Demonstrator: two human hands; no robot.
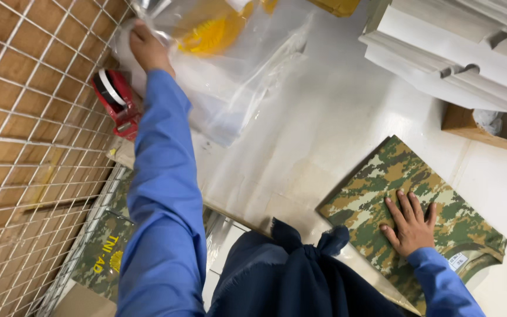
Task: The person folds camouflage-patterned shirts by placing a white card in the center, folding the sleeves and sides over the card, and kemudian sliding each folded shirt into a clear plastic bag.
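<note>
My left hand reaches far to the upper left and grips the edge of a pile of clear plastic bags; its fingertips are hidden in the plastic. My right hand lies flat, fingers spread, on a folded camouflage shirt on the white table. Both arms wear blue sleeves.
A red tape dispenser sits beside my left wrist against a wire grid wall. Something yellow shows through the bags. White stacked boxes and a wooden box stand at the upper right. Bagged camouflage garments lie lower left. Dark blue cloth hangs at my front.
</note>
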